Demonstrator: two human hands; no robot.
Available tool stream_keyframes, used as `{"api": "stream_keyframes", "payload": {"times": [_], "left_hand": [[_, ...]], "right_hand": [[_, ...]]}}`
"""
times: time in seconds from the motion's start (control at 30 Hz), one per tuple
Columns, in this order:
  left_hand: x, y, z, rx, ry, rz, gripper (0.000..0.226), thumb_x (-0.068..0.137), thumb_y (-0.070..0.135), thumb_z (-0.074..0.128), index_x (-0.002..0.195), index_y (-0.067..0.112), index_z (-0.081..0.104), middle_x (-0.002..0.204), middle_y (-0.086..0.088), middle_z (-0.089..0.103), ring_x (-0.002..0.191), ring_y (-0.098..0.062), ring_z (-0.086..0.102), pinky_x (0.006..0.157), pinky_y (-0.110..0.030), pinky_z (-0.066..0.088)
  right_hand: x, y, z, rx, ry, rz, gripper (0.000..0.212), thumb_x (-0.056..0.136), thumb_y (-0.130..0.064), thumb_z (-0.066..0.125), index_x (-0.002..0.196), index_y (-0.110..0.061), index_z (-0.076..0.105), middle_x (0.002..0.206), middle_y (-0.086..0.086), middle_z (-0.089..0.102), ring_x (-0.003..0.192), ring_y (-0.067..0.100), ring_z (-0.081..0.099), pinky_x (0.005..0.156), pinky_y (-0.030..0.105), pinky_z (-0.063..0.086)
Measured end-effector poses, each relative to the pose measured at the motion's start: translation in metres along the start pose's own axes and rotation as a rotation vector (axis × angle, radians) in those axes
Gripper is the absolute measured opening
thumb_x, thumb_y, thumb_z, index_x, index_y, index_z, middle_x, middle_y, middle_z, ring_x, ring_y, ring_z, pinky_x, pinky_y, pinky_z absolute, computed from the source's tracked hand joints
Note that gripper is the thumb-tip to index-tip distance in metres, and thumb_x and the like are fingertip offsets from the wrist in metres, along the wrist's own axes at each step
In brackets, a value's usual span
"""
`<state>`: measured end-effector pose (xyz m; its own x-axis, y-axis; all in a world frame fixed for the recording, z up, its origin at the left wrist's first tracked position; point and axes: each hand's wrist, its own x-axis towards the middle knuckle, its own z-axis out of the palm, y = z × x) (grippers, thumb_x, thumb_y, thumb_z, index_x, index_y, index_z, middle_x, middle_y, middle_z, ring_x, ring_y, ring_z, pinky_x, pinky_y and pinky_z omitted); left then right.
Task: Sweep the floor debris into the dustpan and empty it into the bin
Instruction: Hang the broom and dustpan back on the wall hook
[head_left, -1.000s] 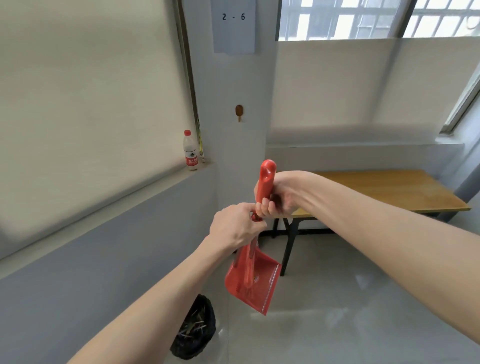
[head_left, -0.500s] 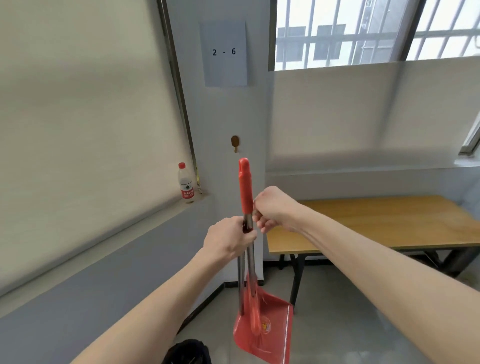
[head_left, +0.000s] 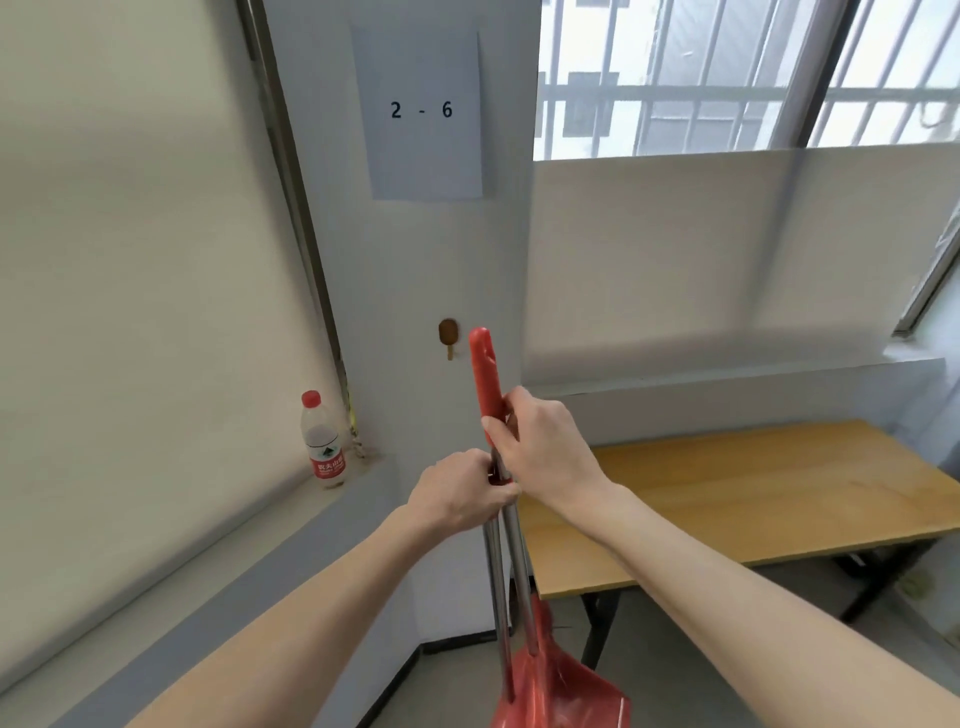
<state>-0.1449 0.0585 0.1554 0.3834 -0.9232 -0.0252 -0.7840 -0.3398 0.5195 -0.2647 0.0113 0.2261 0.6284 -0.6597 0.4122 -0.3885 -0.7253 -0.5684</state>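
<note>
Two metal handles (head_left: 506, 577), side by side and upright, run down the middle of the view. One ends in a red grip (head_left: 483, 369) at the top. At the bottom edge hangs the red dustpan (head_left: 563, 693), tilted with its mouth down. My left hand (head_left: 460, 499) is closed around both metal handles. Just above it, my right hand (head_left: 540, 452) is closed on the lower part of the red grip. The grip's tip stands close to a small brown wall hook (head_left: 448, 335). No bin or broom head is in view.
A wooden table (head_left: 779, 499) with black legs stands at the right against the wall. A water bottle (head_left: 323, 441) with a red cap sits on the left window ledge. A paper sign reading "2 - 6" (head_left: 422, 111) hangs on the pillar.
The handles went from slanted to upright and their red tip rose toward the wall hook. The view tilted up, so the black bin bag at the lower left dropped out of frame.
</note>
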Motion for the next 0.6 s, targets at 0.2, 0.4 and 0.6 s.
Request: {"api": "stream_keyframes", "payload": {"times": [0.2,0.4,0.6], "left_hand": [[0.063,-0.031,-0.005,0.016,-0.004,0.041,0.035,0.082,0.048,0.056,0.077,0.016,0.069,0.068,0.003,0.072,0.062,-0.014,0.067,0.056,-0.028,0.044],[0.123,-0.070,-0.002,0.049,-0.070,0.061,0.033,0.088,0.043,0.056,0.078,0.013,0.066,0.070,0.004,0.068,0.062,-0.015,0.061,0.053,-0.025,0.041],[0.171,-0.119,0.006,0.112,-0.150,0.006,0.036,0.084,0.046,0.050,0.098,0.019,0.069,0.095,0.001,0.075,0.083,-0.020,0.066,0.071,-0.030,0.046]], "right_hand": [[0.054,0.016,0.039,-0.111,0.050,0.013,0.025,0.093,-0.033,0.058,0.091,-0.009,0.053,0.084,0.011,0.070,0.075,0.032,0.067,0.069,0.046,0.054],[0.100,0.041,0.084,-0.152,0.044,0.076,0.025,0.094,-0.042,0.055,0.098,-0.017,0.053,0.093,0.002,0.068,0.081,0.024,0.068,0.073,0.042,0.057],[0.132,0.060,0.143,0.027,-0.032,0.166,0.022,0.098,-0.033,0.051,0.114,-0.017,0.053,0.099,0.004,0.068,0.090,0.023,0.067,0.080,0.043,0.057]]}}
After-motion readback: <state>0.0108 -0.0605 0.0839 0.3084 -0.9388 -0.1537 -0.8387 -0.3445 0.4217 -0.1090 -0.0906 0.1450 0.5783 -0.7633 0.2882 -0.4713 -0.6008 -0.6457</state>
